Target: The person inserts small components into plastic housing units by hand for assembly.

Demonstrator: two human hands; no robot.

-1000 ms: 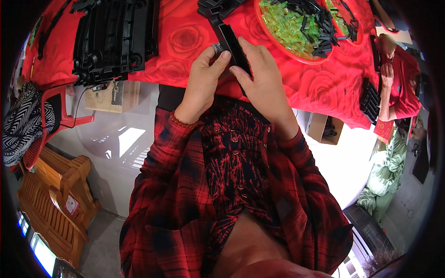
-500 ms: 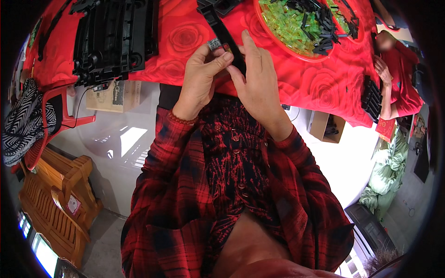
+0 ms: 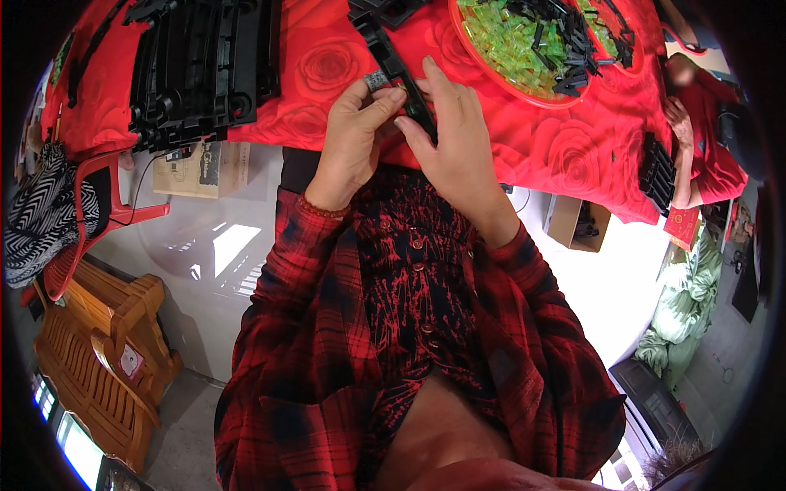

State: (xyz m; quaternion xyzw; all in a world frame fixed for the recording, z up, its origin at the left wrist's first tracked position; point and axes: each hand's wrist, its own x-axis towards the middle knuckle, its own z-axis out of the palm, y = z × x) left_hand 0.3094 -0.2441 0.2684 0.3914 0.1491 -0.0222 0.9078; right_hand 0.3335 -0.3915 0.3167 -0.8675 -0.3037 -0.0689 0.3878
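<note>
A long black plastic strip (image 3: 385,51) with a recessed channel slants between my hands, over the near edge of the table. My left hand (image 3: 348,135) is closed, its thumb and index finger pinched at the strip's side; whether something small is also between them, I cannot make out. A grey patterned band sits at that index finger. My right hand (image 3: 463,135) steadies the strip's lower end, thumb on the near side and fingers stretched along the other. A round red tray (image 3: 491,78) of yellow-green small pieces (image 3: 499,41) and short black pieces (image 3: 573,53) stands to the right.
Several long black plastic parts (image 3: 201,69) are stacked at the table's left. Other black parts (image 3: 393,10) lie beyond the strip. The red rose-patterned cloth (image 3: 319,65) covers the table. At far right, another person's hand (image 3: 678,119) is beside black parts (image 3: 657,176). A cardboard box (image 3: 565,222) stands below.
The black strip has turned about its length, so its recessed side now shows. My hands stay nearly in place, with small shifts of the fingers.
</note>
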